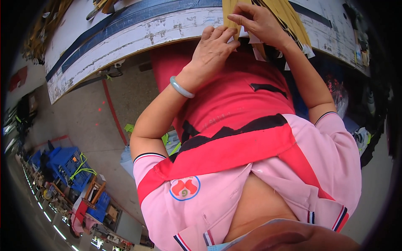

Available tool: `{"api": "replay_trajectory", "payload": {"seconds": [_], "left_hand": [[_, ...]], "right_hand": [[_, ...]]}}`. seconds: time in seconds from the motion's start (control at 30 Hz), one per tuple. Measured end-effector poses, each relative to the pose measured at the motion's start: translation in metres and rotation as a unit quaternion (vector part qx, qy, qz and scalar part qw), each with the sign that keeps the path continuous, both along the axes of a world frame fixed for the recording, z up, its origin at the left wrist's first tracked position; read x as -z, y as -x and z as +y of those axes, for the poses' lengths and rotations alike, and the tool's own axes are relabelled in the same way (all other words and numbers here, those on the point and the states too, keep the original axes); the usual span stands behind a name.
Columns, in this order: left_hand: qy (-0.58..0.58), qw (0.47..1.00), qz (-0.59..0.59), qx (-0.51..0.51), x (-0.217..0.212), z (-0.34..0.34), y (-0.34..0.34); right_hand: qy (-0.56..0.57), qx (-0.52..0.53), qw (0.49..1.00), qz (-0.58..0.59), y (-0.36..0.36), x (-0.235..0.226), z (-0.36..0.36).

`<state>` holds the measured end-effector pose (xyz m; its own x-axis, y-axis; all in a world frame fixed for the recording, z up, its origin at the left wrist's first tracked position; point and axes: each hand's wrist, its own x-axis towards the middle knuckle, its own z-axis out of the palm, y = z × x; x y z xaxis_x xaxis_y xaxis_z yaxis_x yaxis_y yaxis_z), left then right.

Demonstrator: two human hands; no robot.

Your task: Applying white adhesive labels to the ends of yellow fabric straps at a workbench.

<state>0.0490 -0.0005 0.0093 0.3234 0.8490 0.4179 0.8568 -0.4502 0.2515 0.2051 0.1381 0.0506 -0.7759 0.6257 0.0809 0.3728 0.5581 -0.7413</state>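
Observation:
Mustard-yellow fabric pieces (289,19) lie in a bundle over the near edge of the worktable, with small white tags (310,51) hanging from their ends. At the bundle's left side, my left hand (213,48) is closed, its bent fingers gripping the edge of a yellow fabric piece. A pale bangle (181,87) circles that wrist. Just right of it, my right hand (264,26) has its thumb and forefinger bent together at the same yellow fabric. The fingertips are partly hidden, so the exact grip is hard to make out.
A worn white worktable (184,27) with blue strips (138,23) runs across the top. More yellow pieces (102,6) lie at its far left. My red apron (234,83) touches the table's edge. Blue crates (69,165) stand on the floor at left, with another person (79,217) beyond.

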Motion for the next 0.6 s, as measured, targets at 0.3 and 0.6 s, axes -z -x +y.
{"api": "replay_trajectory", "payload": {"seconds": [0.3, 0.6], "left_hand": [[0.032, 0.997, 0.002, 0.063, 0.016, 0.015, 0.018], [0.037, 0.951, -0.306, 0.034, -0.008, 0.021, 0.039]], "right_hand": [[0.129, 0.008, 0.991, 0.013, -0.019, 0.017, -0.005], [0.151, -0.029, 0.986, 0.067, -0.009, 0.006, -0.012]]}}
